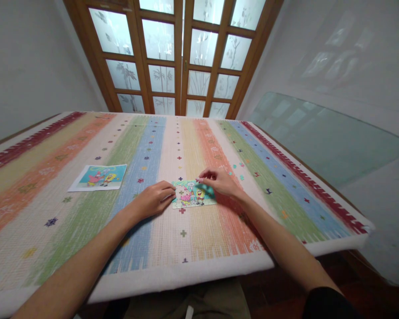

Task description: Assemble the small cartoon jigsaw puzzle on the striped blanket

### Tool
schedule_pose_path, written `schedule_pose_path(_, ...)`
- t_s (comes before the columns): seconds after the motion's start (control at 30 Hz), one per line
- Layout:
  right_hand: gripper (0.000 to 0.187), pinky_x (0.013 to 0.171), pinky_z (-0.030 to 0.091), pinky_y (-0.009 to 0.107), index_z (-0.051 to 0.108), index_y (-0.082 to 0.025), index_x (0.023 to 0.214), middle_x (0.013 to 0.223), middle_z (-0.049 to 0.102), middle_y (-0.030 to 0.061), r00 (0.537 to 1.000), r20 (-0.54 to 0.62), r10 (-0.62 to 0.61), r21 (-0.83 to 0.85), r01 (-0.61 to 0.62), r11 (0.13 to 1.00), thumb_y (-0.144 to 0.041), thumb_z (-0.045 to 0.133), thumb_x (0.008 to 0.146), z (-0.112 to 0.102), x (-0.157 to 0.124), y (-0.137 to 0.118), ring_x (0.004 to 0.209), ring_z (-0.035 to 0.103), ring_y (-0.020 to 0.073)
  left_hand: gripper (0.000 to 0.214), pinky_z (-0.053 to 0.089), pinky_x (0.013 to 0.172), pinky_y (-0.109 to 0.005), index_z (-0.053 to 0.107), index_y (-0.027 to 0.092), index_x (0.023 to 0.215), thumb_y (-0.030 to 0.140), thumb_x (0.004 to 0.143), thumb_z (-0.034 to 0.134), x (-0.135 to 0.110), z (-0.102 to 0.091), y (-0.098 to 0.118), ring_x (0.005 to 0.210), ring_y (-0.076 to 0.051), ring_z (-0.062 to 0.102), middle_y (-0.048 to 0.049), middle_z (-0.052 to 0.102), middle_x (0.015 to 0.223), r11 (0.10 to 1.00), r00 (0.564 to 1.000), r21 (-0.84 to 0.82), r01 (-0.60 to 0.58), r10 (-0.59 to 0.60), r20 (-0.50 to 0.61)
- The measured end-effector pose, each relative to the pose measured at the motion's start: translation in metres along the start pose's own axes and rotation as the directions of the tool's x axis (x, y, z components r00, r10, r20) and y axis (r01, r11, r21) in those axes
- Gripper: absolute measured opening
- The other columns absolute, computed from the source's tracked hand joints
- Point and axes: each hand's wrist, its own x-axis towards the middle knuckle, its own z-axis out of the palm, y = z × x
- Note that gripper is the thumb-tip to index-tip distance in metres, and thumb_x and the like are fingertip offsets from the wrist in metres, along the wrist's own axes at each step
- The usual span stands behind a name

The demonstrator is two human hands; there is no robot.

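A small jigsaw puzzle [189,198] with cartoon figures lies on the striped tablecloth in front of me; its left part shows gaps with the cloth visible through them. At its left edge rests my left hand [158,197], fingers curled together and pressed against the border. My right hand [219,180] hovers over the upper right corner, thumb and fingertips pinched at the top edge; whatever is between them is too small to make out. Several loose teal puzzle pieces [241,177] lie beyond the right hand. To the left, a printed reference picture [103,177] shows similar cartoon figures.
The striped tablecloth [199,239] covers a wide table whose front edge is close to my body. Wooden doors with frosted panes [161,40] stand behind the table. A glass panel [322,137] is against the right wall.
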Motion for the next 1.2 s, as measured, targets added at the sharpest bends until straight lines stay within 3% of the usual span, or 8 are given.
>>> schedule_pose_path(0.13, 0.011, 0.071, 0.051, 0.033, 0.078, -0.021, 0.087, 0.085, 0.077, 0.0054, 0.991, 0.127, -0.044, -0.035, 0.049, 0.998, -0.031, 0.073, 0.089, 0.028, -0.005, -0.018, 0.075, 0.066, 0.0181, 0.023, 0.058, 0.084, -0.036, 0.072, 0.018, 0.096, 0.021, 0.102, 0.050, 0.000, 0.000, 0.000, 0.092, -0.021, 0.068, -0.0111, 0.072, 0.101, 1.000, 1.000, -0.008, 0.006, -0.006, -0.002)
schedule_pose_path(0.23, 0.007, 0.072, 0.049, 0.031, 0.078, -0.020, 0.088, 0.085, 0.077, 0.0042, 0.990, 0.133, -0.055, -0.080, 0.066, 0.995, -0.023, 0.073, 0.089, 0.037, -0.007, -0.021, 0.076, 0.066, 0.0168, 0.022, 0.059, 0.085, -0.036, 0.073, 0.017, 0.098, 0.021, 0.102, 0.051, -0.001, 0.000, -0.001, 0.094, -0.021, 0.069, -0.0113, 0.073, 0.102, 1.000, 1.000, -0.011, 0.008, -0.008, 0.002)
schedule_pose_path(0.43, 0.005, 0.072, 0.044, 0.029, 0.079, -0.019, 0.086, 0.082, 0.069, 0.0030, 0.984, 0.108, -0.143, -0.251, 0.166, 0.954, -0.016, 0.075, 0.088, 0.039, -0.007, -0.019, 0.076, 0.059, 0.0154, 0.024, 0.059, 0.085, -0.037, 0.073, 0.017, 0.098, 0.022, 0.103, 0.050, -0.001, 0.000, -0.001, 0.094, -0.022, 0.069, -0.0120, 0.073, 0.102, 1.000, 1.000, 0.001, 0.001, -0.001, -0.001)
schedule_pose_path(0.73, 0.007, 0.077, 0.044, 0.031, 0.080, -0.020, 0.087, 0.085, 0.064, 0.0038, 0.982, 0.117, -0.148, -0.314, 0.177, 0.933, -0.015, 0.075, 0.088, 0.044, -0.008, -0.018, 0.083, 0.059, 0.0181, 0.023, 0.058, 0.084, -0.036, 0.074, 0.018, 0.097, 0.021, 0.101, 0.051, 0.000, 0.000, -0.001, 0.092, -0.021, 0.068, -0.0108, 0.073, 0.101, 1.000, 1.000, -0.004, 0.008, -0.008, -0.002)
schedule_pose_path(0.9, 0.011, 0.077, 0.046, 0.032, 0.080, -0.020, 0.089, 0.086, 0.067, 0.0048, 0.982, 0.115, -0.151, -0.244, 0.175, 0.954, -0.020, 0.070, 0.091, 0.038, -0.007, -0.018, 0.082, 0.061, 0.0180, 0.024, 0.058, 0.084, -0.035, 0.073, 0.018, 0.097, 0.022, 0.102, 0.050, 0.001, -0.001, 0.001, 0.093, -0.020, 0.068, -0.0104, 0.073, 0.101, 1.000, 1.000, 0.002, 0.009, -0.009, -0.006)
schedule_pose_path(0.97, 0.014, 0.077, 0.047, 0.033, 0.079, -0.020, 0.092, 0.088, 0.070, 0.0052, 0.987, 0.061, -0.151, -0.205, 0.161, 0.966, -0.022, 0.066, 0.093, 0.030, -0.003, -0.015, 0.081, 0.061, 0.0177, 0.024, 0.058, 0.084, -0.035, 0.072, 0.018, 0.096, 0.021, 0.102, 0.049, 0.001, -0.002, 0.001, 0.092, -0.021, 0.068, -0.0109, 0.072, 0.101, 1.000, 1.000, 0.008, 0.000, 0.000, -0.005)
schedule_pose_path(1.1, 0.020, 0.071, 0.047, 0.033, 0.077, -0.019, 0.091, 0.086, 0.074, 0.0060, 0.981, -0.166, -0.101, -0.181, 0.070, 0.981, -0.030, 0.060, 0.093, -0.001, 0.007, -0.001, 0.073, 0.060, 0.0180, 0.024, 0.059, 0.084, -0.035, 0.071, 0.018, 0.095, 0.022, 0.103, 0.049, 0.000, -0.001, -0.001, 0.093, -0.020, 0.069, -0.0108, 0.072, 0.101, 1.000, 1.000, 0.028, -0.015, 0.015, 0.003)
schedule_pose_path(1.2, 0.023, 0.072, 0.047, 0.034, 0.076, -0.019, 0.086, 0.085, 0.075, 0.0064, 0.920, -0.389, -0.046, -0.169, -0.023, 0.985, -0.036, 0.060, 0.088, -0.037, 0.011, 0.015, 0.075, 0.061, 0.0195, 0.023, 0.059, 0.084, -0.036, 0.070, 0.017, 0.095, 0.021, 0.103, 0.049, -0.001, 0.001, -0.002, 0.093, -0.021, 0.069, -0.0106, 0.072, 0.102, 0.999, 1.000, 0.041, -0.020, 0.020, -0.004)
